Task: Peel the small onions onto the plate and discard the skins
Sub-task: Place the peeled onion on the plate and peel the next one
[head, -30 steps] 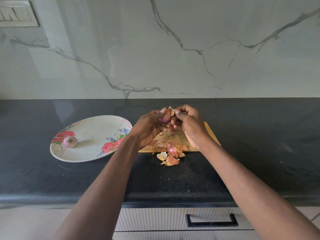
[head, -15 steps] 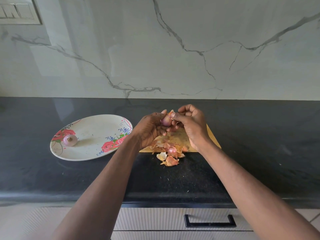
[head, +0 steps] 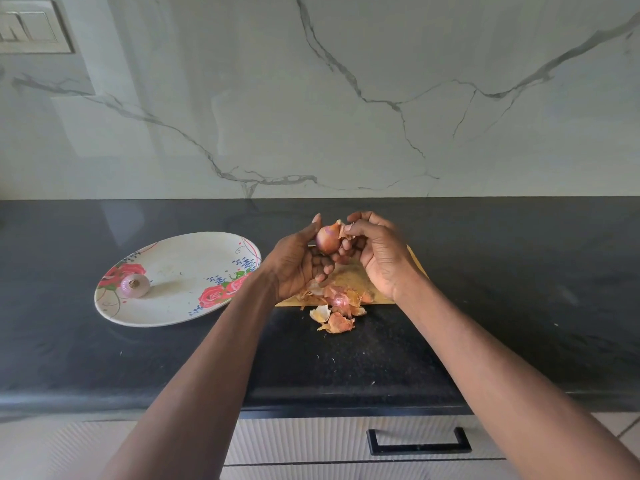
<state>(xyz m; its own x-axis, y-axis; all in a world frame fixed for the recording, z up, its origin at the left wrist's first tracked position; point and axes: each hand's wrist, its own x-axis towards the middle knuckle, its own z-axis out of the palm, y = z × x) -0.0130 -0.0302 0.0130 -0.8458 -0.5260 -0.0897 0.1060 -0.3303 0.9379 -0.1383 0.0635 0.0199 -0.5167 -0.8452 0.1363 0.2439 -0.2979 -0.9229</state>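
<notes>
My left hand (head: 298, 265) holds a small reddish onion (head: 327, 240) upright above the wooden cutting board (head: 353, 275). My right hand (head: 379, 251) pinches a flap of dry skin (head: 344, 230) at the onion's top right. A pile of loose onion skins (head: 337, 304) lies on the board's near edge and spills onto the black counter. One peeled onion (head: 134, 285) sits at the left of the flowered oval plate (head: 180, 306), which is left of my hands.
The black counter (head: 502, 306) runs wall to wall under a marble backsplash. A switch panel (head: 31, 29) is at the top left. Below the counter edge is a drawer with a black handle (head: 419, 443).
The skin flap has been pulled off the onion's top toward the right, baring more of the onion. Both hands stay above the board.
</notes>
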